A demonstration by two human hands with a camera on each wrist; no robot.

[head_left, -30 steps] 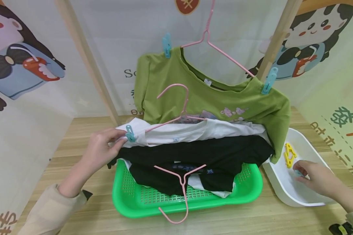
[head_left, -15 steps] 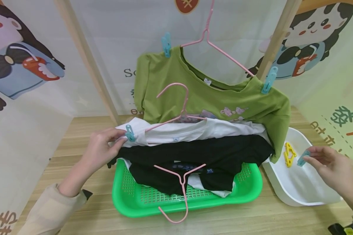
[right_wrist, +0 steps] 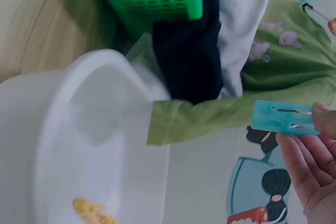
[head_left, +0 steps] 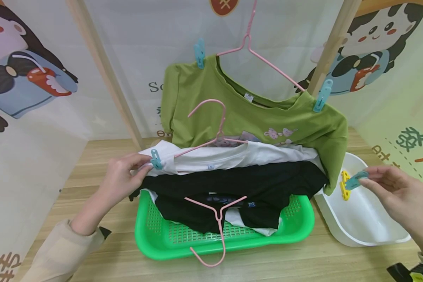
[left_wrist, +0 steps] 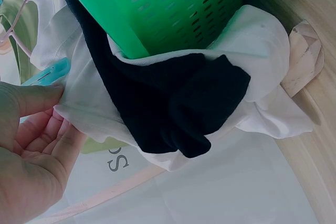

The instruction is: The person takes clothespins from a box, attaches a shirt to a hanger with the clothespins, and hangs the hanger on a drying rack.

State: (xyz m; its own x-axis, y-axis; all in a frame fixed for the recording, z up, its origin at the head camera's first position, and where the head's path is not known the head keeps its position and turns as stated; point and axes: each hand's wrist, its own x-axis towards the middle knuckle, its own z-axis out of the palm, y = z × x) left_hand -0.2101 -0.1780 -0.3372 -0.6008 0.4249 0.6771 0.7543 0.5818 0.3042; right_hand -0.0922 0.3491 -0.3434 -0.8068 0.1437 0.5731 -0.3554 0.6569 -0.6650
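My left hand [head_left: 125,176] pinches the shoulder of a white shirt [head_left: 194,160] between thumb and fingers. A blue clothespin [head_left: 156,159] is clipped on that shoulder, right by the fingertips. Inside the shirt's neck is a pink hanger [head_left: 221,129], its hook standing up. My right hand [head_left: 402,192] holds another blue clothespin [right_wrist: 283,117] by one end, raised over the white bin [head_left: 366,219]. A yellow clothespin [head_left: 344,186] lies in that bin. The white shirt lies over black clothing [head_left: 232,178] on the green basket [head_left: 225,246].
Behind hangs a green shirt [head_left: 194,102] on a pink hanger [head_left: 273,67], with a blue clothespin [head_left: 199,54] at one shoulder and a second blue clothespin [head_left: 323,96] at the other. A loose pink hanger [head_left: 221,231] lies across the basket's front. Wooden posts [head_left: 105,74] rise behind.
My right hand has lifted a blue clothespin out of the white bin and turned it to point left. The left hand has kept its place on the white shirt.
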